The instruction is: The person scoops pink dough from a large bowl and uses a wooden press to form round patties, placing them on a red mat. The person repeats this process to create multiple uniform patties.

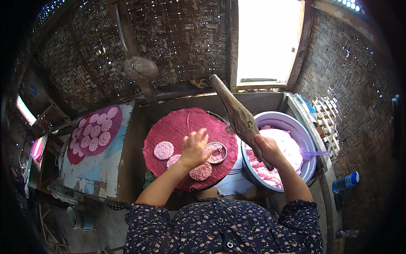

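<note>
My right hand (pixel 270 151) is wrapped round the lower part of a long, weathered wooden tool (pixel 237 112), thick in the middle and tilted up to the left. A small knob sticks out from its side over the red round cloth-like mat (pixel 186 122). Above that mat hovers my left hand (pixel 195 149), fingers spread. Its thumb comes up to a ring mould (pixel 225 153) with pink strands inside; I cannot tell whether they touch. Lacy pink discs lie around it: one at the left (pixel 163 150), one partly under my left wrist (pixel 172 161), and one nearer me (pixel 201 172).
A blue-grey tub (pixel 311 139) of pink and white dough stands at right, with a purple handle (pixel 315 153) over its rim. At left, a worn board (pixel 108 169) bears dark pink mats with several discs. A blue bottle (pixel 344 183) lies far right; a ladle (pixel 141 68) hangs behind.
</note>
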Action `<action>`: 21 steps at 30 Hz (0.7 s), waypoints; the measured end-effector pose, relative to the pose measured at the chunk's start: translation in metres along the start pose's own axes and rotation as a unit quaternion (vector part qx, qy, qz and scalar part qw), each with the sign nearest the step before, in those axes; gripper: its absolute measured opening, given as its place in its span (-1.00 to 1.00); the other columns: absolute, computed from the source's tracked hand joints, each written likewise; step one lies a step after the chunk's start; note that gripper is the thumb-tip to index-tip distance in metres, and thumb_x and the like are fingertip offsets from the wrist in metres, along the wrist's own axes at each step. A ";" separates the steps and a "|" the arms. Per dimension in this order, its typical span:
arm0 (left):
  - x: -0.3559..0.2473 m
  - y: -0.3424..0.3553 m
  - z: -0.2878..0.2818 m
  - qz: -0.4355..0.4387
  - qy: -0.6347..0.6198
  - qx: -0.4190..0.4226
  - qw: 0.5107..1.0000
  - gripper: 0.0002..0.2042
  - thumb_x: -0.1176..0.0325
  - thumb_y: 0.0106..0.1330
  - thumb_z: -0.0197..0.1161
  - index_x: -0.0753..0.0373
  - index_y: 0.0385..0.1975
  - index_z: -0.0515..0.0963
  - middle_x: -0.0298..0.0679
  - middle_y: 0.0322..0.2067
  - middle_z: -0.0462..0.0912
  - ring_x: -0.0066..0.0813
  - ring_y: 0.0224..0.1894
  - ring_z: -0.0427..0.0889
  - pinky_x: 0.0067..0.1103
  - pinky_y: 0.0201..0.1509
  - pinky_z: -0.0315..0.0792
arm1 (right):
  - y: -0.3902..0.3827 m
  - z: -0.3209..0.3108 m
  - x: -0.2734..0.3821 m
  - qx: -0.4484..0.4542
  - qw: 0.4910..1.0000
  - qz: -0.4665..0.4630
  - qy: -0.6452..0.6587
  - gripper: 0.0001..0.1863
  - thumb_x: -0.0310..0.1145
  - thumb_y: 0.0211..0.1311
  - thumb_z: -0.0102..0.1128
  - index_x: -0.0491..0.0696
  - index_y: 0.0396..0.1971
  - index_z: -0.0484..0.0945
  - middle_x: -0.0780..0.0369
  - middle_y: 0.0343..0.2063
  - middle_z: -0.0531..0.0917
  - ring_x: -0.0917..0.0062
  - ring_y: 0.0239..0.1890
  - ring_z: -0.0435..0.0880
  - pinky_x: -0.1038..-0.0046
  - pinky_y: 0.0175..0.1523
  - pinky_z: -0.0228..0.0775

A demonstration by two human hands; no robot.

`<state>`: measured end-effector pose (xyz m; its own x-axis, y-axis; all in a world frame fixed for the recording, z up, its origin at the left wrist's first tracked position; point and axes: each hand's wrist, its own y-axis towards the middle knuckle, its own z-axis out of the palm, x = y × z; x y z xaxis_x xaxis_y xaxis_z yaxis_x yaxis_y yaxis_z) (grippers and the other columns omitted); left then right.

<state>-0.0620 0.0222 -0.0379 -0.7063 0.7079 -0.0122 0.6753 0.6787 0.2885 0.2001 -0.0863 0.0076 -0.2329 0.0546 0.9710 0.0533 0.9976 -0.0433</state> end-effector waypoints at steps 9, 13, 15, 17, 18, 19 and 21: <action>-0.057 0.058 -0.065 0.054 -0.067 -0.241 0.967 -0.81 0.24 0.03 0.21 0.19 -0.64 0.43 -0.21 -0.67 0.51 -0.23 -0.62 0.53 -0.33 -0.31 0.39 | 0.005 0.021 0.056 -0.103 0.925 -0.197 -0.307 -0.45 0.07 0.36 -0.29 -0.16 -0.22 0.47 0.00 -0.54 0.55 0.01 -0.37 0.54 0.17 -0.19 0.37; -0.094 0.061 -0.064 0.159 -0.136 -0.057 0.976 -0.85 0.31 0.01 0.18 0.26 -0.57 0.46 -0.15 -0.54 0.57 -0.22 -0.48 0.58 -0.39 -0.20 0.40 | -0.003 0.010 0.106 -0.251 0.798 -0.368 -0.406 -0.58 -0.18 0.11 0.07 -0.19 -0.14 0.41 0.02 -0.29 0.48 0.12 -0.20 0.46 0.18 -0.08 0.30; -0.094 0.062 -0.066 0.247 -0.356 -0.012 0.901 -0.82 0.30 0.00 0.23 0.26 -0.46 0.51 -0.13 -0.43 0.60 -0.20 -0.34 0.60 -0.39 -0.12 0.41 | -0.023 0.018 0.121 -0.184 0.723 -0.438 -0.502 -0.56 -0.27 0.03 0.13 -0.25 -0.13 0.40 0.00 -0.31 0.47 0.16 -0.24 0.47 0.20 -0.09 0.29; -0.093 0.055 -0.068 0.256 -0.542 0.093 0.795 -0.71 0.25 -0.01 0.32 0.19 -0.29 0.55 -0.11 -0.30 0.63 -0.18 -0.16 0.59 -0.40 0.02 0.39 | -0.052 0.021 0.127 -0.090 0.669 -0.511 -0.533 -0.54 -0.31 -0.05 0.22 -0.24 -0.15 0.37 -0.01 -0.35 0.50 0.19 -0.29 0.51 0.15 -0.04 0.26; -0.095 0.056 -0.070 0.286 -0.364 0.124 0.878 -0.71 0.16 0.04 0.29 0.18 -0.30 0.54 -0.10 -0.36 0.63 -0.19 -0.25 0.63 -0.36 -0.07 0.44 | -0.061 0.019 0.129 -0.012 0.762 -0.455 -0.462 -0.50 -0.29 -0.07 0.27 -0.25 -0.17 0.32 0.03 -0.44 0.53 0.22 -0.37 0.55 0.21 -0.09 0.33; -0.097 0.051 -0.071 0.264 -0.266 0.147 0.916 -0.73 0.14 0.08 0.26 0.19 -0.34 0.54 -0.10 -0.40 0.64 -0.16 -0.32 0.63 -0.37 -0.12 0.47 | -0.068 0.010 0.130 -0.013 0.810 -0.368 -0.456 -0.48 -0.28 -0.06 0.28 -0.26 -0.17 0.29 0.07 -0.48 0.53 0.24 -0.41 0.56 0.26 -0.15 0.37; -0.103 0.043 -0.073 0.286 -0.190 0.056 0.938 -0.79 0.16 0.13 0.17 0.18 -0.47 0.54 -0.15 -0.56 0.62 -0.14 -0.54 0.62 -0.38 -0.34 0.50 | -0.079 -0.014 0.129 -0.031 0.909 -0.157 -0.384 -0.47 -0.34 -0.06 0.27 -0.26 -0.14 0.23 0.12 -0.50 0.54 0.33 -0.46 0.57 0.41 -0.31 0.43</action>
<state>0.0239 -0.0362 0.0459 -0.1096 0.9663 -0.2331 0.9535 0.1684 0.2498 0.1796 -0.1588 0.1401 -0.8549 -0.1960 0.4804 -0.0836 0.9658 0.2453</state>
